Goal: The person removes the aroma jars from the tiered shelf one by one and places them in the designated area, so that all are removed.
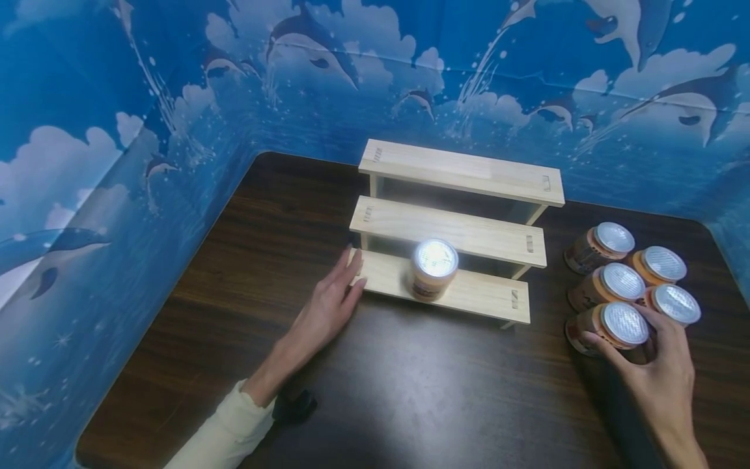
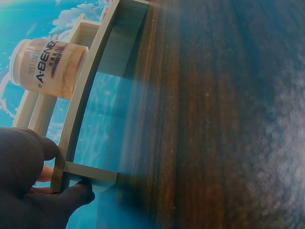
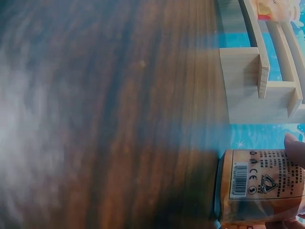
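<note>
A three-step wooden rack (image 1: 457, 225) stands on the dark table, and my left hand (image 1: 322, 306) grips the left end of its lowest step. In the left wrist view the thumb (image 2: 78, 194) lies against the support below that step. One orange-labelled can (image 1: 433, 267) with a silver lid stands upright on the lowest step, near its middle. At the right, my right hand (image 1: 662, 368) holds the nearest can (image 1: 624, 324) of a cluster, thumb on its left side. That can's barcode label (image 3: 262, 176) shows in the right wrist view. Its far-side fingers are partly hidden.
Several more cans (image 1: 662, 264) stand close together beyond and beside the held one, right of the rack. A blue dolphin-print cloth (image 1: 363, 78) hangs behind and left of the table (image 1: 222, 312). A small black object (image 1: 295, 405) lies by the left wrist.
</note>
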`<state>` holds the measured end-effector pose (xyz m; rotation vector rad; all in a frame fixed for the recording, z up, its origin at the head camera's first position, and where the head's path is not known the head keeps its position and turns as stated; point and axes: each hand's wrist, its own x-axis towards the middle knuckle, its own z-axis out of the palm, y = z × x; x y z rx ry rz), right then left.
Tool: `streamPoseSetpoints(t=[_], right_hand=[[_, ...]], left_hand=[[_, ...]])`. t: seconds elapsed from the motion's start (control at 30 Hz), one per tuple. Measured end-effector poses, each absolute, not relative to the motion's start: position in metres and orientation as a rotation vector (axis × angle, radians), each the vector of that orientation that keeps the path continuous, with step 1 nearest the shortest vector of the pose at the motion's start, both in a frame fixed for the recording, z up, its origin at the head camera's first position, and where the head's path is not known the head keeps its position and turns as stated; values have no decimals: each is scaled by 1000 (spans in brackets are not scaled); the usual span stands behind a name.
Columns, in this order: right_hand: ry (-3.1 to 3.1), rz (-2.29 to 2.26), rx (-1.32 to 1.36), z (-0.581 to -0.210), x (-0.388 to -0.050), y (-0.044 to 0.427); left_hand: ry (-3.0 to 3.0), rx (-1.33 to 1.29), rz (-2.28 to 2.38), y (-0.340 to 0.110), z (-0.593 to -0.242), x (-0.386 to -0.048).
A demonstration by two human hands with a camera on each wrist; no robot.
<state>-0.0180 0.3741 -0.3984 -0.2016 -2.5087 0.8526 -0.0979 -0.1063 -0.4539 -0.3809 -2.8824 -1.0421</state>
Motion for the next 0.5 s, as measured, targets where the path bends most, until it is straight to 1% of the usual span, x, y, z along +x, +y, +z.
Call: streamPoseSetpoints(t=[0.23, 0.4, 0.5], right_hand=[[-2575, 899, -252, -390, -18, 372], [-2431, 918, -48, -381, -17, 376], [-2344, 894, 93, -369, -18, 375]], left_hand=[[-2834, -406, -1037, -107, -458, -98], [-2808, -427, -1036, -108, -460, -99], [-2798, -437, -1041, -109, -461, -101]])
